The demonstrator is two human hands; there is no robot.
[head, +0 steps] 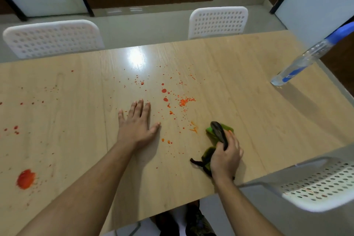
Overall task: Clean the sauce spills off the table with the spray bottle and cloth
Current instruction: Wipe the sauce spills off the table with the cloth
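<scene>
One big red sauce blot [25, 178] near the table's [239, 74] left edge, smaller specks [164, 91] scattered toward the middle. Left hand [136, 124] flat on the wood, fingers straight, grasping nothing. Right hand [226, 156] clenched round a green cloth [211, 134] with dark, possibly soiled, folds. Spray bottle [298, 61] upright near the far right edge.

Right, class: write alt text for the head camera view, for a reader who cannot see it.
A person's right hand grips a green cloth on a wooden table spattered with red sauce spills; the left hand rests flat, and a spray bottle stands far right.
</scene>
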